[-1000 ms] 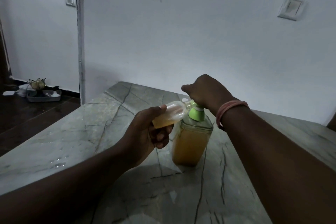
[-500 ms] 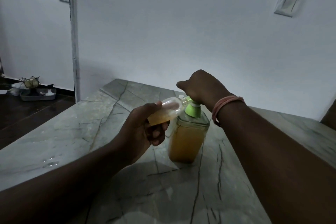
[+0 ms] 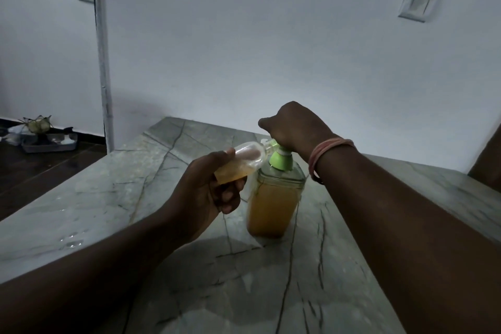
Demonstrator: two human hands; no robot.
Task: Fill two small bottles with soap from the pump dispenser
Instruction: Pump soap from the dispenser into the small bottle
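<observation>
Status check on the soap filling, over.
Left hand grips small clear bottle, tilted, part full of amber soap. Right hand on green pump dispenser. Nothing in the way.

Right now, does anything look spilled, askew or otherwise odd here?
Yes: small clear droplets lie on the marble counter, left of both arms. Whether they are water or soap cannot be told. Nothing has pooled around the pump dispenser.

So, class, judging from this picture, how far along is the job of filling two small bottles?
Done: the small bottle already holds amber soap in its lower part. In hand: the left hand grips it tilted at the spout while the right hand presses the green pump of the dispenser. Left: topping it up; no second bottle is in view.
</observation>
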